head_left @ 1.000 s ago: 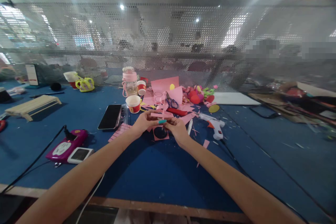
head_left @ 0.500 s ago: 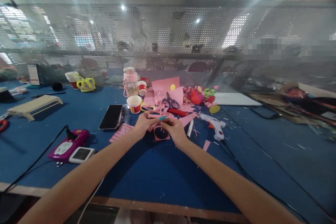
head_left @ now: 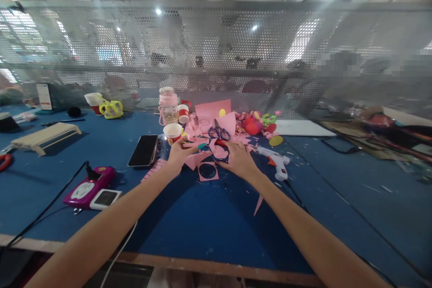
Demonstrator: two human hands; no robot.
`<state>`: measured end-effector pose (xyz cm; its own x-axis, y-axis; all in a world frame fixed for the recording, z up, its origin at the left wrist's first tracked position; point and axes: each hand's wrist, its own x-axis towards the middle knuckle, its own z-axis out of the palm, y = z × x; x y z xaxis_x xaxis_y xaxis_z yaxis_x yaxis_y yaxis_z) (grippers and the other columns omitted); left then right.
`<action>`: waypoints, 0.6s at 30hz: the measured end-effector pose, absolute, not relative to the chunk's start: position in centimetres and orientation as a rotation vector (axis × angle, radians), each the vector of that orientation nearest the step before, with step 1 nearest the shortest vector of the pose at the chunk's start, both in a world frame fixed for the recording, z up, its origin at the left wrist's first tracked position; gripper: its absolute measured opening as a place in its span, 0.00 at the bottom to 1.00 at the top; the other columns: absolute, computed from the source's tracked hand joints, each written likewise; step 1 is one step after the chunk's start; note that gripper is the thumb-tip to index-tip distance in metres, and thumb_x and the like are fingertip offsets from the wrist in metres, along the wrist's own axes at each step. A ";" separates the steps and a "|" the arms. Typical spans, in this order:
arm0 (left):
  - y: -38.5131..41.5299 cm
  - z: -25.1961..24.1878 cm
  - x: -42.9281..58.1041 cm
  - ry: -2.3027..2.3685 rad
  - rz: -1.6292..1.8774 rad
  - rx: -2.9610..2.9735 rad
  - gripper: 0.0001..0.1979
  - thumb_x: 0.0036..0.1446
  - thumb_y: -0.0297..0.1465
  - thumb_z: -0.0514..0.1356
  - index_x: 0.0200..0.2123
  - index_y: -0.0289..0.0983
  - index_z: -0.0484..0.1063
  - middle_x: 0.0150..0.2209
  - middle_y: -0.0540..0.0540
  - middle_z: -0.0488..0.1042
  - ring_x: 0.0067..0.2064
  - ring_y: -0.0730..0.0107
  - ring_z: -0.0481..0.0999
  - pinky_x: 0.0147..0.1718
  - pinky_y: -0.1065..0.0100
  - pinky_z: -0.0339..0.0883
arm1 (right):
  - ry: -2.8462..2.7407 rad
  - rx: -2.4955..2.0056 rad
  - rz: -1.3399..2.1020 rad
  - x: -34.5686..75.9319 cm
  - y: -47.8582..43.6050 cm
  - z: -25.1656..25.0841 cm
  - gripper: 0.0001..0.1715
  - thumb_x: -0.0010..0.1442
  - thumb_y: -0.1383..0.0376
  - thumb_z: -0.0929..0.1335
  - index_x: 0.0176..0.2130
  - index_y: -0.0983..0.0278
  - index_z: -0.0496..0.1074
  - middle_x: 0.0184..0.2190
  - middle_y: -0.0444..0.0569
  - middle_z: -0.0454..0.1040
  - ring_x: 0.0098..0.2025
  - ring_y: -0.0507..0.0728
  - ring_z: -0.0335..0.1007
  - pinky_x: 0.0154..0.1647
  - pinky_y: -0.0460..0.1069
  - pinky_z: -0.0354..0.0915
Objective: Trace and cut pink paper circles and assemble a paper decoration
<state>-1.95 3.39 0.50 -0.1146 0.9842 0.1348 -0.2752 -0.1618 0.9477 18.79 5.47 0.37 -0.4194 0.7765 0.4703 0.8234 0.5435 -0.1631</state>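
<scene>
My left hand is closed on a pink paper strip, with a small teal piece at its fingertips. My right hand reaches over the paper pile, its thumb low and its fingers above. Between them is a curved pink paper piece, beside a red-handled tool that the fingers partly cover. Just in front of both hands lies a pink paper square with a round cut-out. Dark-handled scissors rest behind them on pink scraps.
A white glue gun lies to the right, its cord trailing forward. At left are a phone, a purple power strip and a wooden rack. Paper cups and a pink bottle stand behind. A perforated screen closes off the back.
My hands have drawn apart. The left has shifted left with the pink strip and teal piece; the right has moved right onto the paper pile. The white pen is no longer visible.
</scene>
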 end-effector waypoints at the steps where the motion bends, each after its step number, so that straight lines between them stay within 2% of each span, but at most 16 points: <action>1: 3.5 0.4 -2.0 0.990 1.514 1.035 0.21 0.34 0.29 0.69 0.35 0.33 0.68 0.31 0.44 0.77 0.32 0.66 0.76 0.38 0.61 0.69 | -2.324 -1.313 -0.168 19.1 5.7 0.2 0.37 0.47 0.53 0.69 0.52 0.68 0.62 0.48 0.59 0.67 0.53 0.66 0.57 0.50 0.61 0.55; 10: 4.0 -0.6 -1.7 0.995 1.526 1.043 0.20 0.34 0.28 0.68 0.34 0.33 0.69 0.31 0.45 0.76 0.35 0.63 0.76 0.37 0.63 0.69 | -2.442 -1.377 -0.179 18.5 6.6 -0.8 0.26 0.55 0.65 0.63 0.52 0.72 0.63 0.51 0.60 0.66 0.52 0.64 0.61 0.52 0.56 0.56; 13: 4.1 -0.7 -1.8 1.021 1.530 1.047 0.20 0.34 0.28 0.68 0.34 0.34 0.69 0.29 0.46 0.75 0.34 0.65 0.76 0.35 0.65 0.69 | -2.469 -1.338 -0.155 18.5 6.7 -1.0 0.23 0.55 0.69 0.61 0.51 0.69 0.65 0.51 0.57 0.67 0.52 0.61 0.61 0.53 0.54 0.55; 15: 4.2 -0.8 -1.8 1.048 1.541 1.046 0.20 0.34 0.28 0.69 0.34 0.34 0.69 0.28 0.47 0.75 0.31 0.68 0.76 0.34 0.66 0.69 | -2.461 -1.326 -0.118 18.4 6.6 -1.1 0.23 0.56 0.65 0.62 0.52 0.67 0.64 0.50 0.55 0.68 0.52 0.60 0.62 0.52 0.53 0.57; 18: 4.4 -1.0 -1.8 1.035 1.539 1.013 0.21 0.33 0.28 0.69 0.34 0.34 0.68 0.27 0.48 0.74 0.29 0.71 0.75 0.32 0.68 0.69 | -2.395 -1.361 -0.052 18.0 6.5 -1.1 0.31 0.53 0.56 0.65 0.53 0.68 0.62 0.50 0.57 0.68 0.51 0.63 0.62 0.49 0.54 0.60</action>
<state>-1.83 4.38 -0.99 -0.1679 0.9797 0.1099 -0.2676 -0.1526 0.9514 17.97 6.47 -1.08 -0.4560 0.8202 0.3455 0.8344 0.5290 -0.1548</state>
